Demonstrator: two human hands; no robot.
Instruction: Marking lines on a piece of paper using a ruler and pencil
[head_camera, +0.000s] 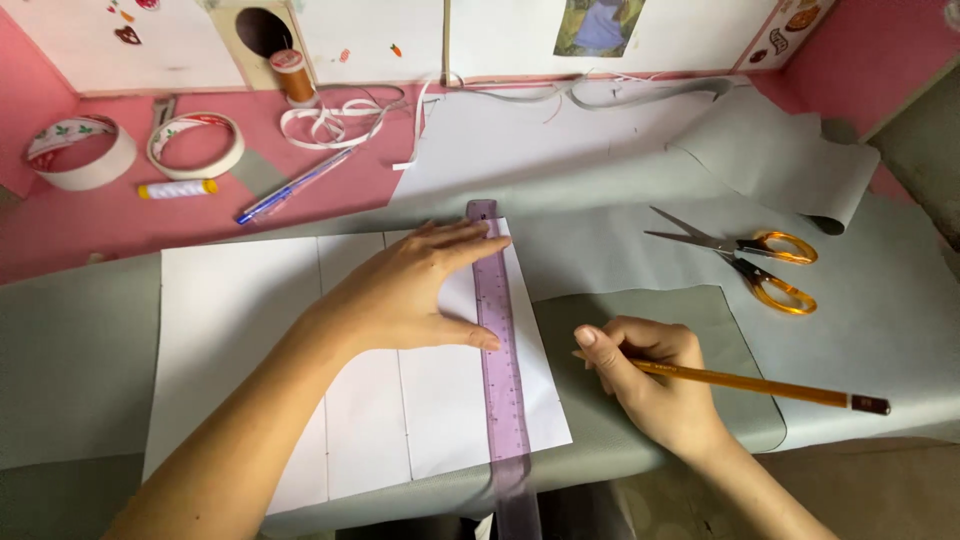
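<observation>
While the left hand (415, 290) lies flat, fingers spread, pinning a clear purple ruler (499, 360) onto a white paper sheet (240, 330), the right hand (645, 375) has its grip clenched around a yellow pencil (760, 385), tip end near the ruler's right edge, dark cap end pointing right. The left grip is released, just pressing down, thumb and fingertips touching the ruler. The paper sits on grey fabric (880, 320) spread over the pink surface (90, 225). Orange-handled scissors (745, 258) lie on the fabric, well right of the ruler, blades apart. Back left: two tape rolls (195, 145), white with small red-green prints, a small white tube with a yellow cap (177, 189), a blue pen (295, 186), a brown thread spool (292, 75), and loose white ribbon (335, 118). A picture card (598, 27) with blue and green colours hangs on the white back wall.
</observation>
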